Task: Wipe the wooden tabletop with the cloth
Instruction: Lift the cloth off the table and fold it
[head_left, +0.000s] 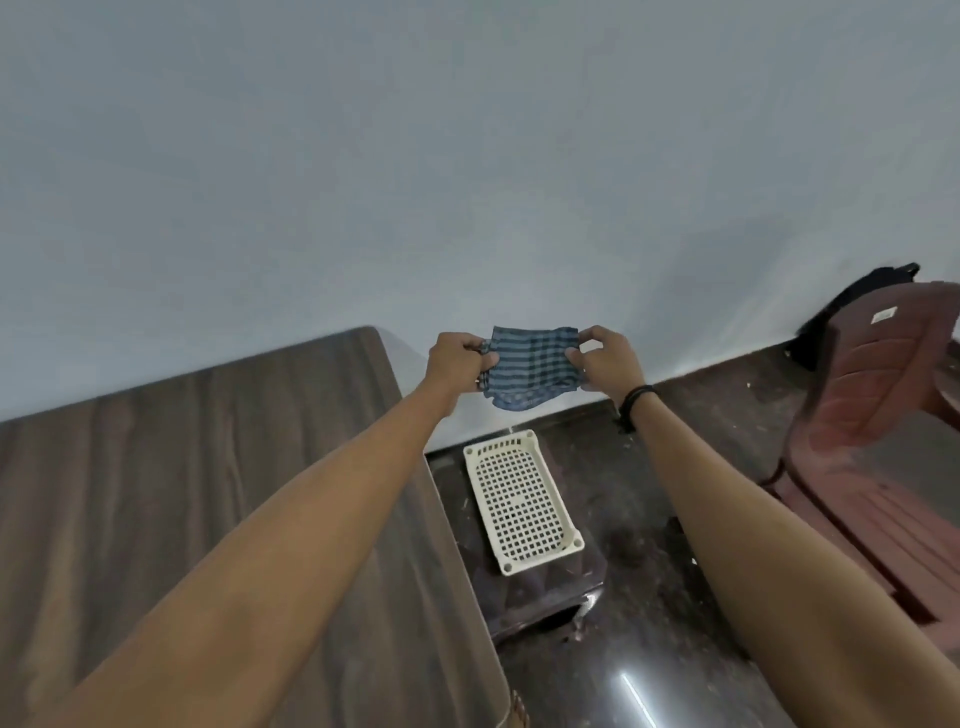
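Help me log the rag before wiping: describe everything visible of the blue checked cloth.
The blue checked cloth looks like thin woven fabric, light blue crossed by darker stripes. Bunched and partly folded, it is stretched sideways, lower edge sagging. The left hand grips its left end; the right hand pinches its right end. It hangs beyond the right edge of the dark wooden tabletop, not touching it.

I hold the blue cloth with dark stripes and checks (530, 366) in the air, just above the middle of the frame. My left hand (457, 358) grips one bunched side and my right hand (608, 364) pinches the other. Its lower edge sags in creases. The dark brown wood-grain tabletop (156, 493) fills the lower left, its rounded far corner just left of the cloth.
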